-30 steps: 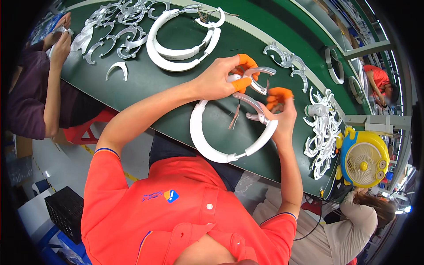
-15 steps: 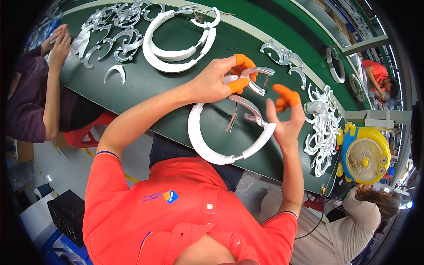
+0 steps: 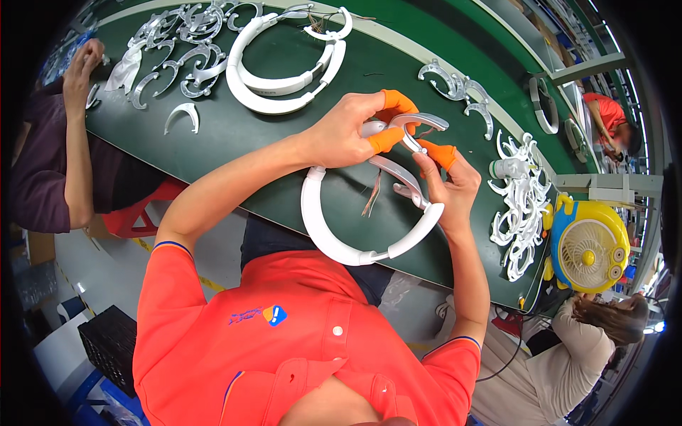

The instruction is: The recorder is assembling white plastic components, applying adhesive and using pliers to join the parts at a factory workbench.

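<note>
A white headphone headband (image 3: 323, 234) hangs over the near edge of the green table, a grey-white C-shaped bracket at each end. My left hand (image 3: 348, 131), with orange finger covers, is closed on the far end of the headband where the upper C-shaped bracket (image 3: 431, 121) joins it. My right hand (image 3: 452, 181), also with orange covers, pinches at that bracket's lower tip; thin wires show close by, though what lies between the fingertips is hidden. Below, the second C-shaped bracket (image 3: 399, 169) carries loose thin wires (image 3: 371, 195).
Another white headband (image 3: 266, 106) lies farther back. Loose C-shaped brackets are piled at far left (image 3: 202, 60) and at right (image 3: 522, 206), beside a small white bottle (image 3: 509, 168). A yellow-blue fan (image 3: 588, 245) stands at the table's right edge. Co-workers sit on both sides.
My right hand has moved left and closed its fingers at the bracket's tip. The left hand has barely moved. At left, a co-worker's hand has shifted up.
</note>
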The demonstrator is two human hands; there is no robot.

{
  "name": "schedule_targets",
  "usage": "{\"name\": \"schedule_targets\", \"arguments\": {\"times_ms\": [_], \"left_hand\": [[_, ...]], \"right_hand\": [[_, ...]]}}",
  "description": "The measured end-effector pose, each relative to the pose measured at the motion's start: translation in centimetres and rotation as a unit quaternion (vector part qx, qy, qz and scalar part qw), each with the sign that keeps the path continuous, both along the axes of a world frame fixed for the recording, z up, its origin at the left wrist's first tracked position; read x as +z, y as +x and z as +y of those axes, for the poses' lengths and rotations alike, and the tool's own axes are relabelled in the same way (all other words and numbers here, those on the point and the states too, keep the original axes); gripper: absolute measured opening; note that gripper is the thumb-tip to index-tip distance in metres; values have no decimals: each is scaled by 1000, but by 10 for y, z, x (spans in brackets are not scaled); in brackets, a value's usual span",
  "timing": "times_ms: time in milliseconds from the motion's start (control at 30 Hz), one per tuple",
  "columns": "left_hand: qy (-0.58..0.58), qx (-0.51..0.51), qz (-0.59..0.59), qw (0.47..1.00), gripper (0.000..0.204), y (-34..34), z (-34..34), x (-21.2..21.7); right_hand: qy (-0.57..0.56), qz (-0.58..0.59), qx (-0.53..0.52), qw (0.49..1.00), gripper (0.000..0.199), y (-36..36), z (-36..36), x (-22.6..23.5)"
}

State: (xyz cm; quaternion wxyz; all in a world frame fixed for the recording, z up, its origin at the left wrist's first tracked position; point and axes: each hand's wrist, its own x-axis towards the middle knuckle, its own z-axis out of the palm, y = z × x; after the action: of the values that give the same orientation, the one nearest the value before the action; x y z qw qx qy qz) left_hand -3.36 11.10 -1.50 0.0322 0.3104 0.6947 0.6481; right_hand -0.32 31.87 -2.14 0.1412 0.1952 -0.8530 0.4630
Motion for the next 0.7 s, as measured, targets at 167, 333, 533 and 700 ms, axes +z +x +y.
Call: {"name": "schedule_targets", "arguments": {"times_ms": [167, 333, 533, 700], "left_hand": [[15, -9, -23, 1000, 26, -1, -1, 0], [38, -16, -71, 997, 25, -2, -2, 2], [47, -21, -75, 996, 25, 1, -4, 4], [50, 12, -30, 998, 25, 6, -1, 4]], "right_hand": [[-9, -9, -15, 1000, 17, 4, -3, 2], [-20, -67, -3, 998, 25, 0, 3, 0], [-48, -32, 15, 998, 24, 3, 1, 1], [-85, -76, 21, 993, 18, 2, -3, 3]]}}
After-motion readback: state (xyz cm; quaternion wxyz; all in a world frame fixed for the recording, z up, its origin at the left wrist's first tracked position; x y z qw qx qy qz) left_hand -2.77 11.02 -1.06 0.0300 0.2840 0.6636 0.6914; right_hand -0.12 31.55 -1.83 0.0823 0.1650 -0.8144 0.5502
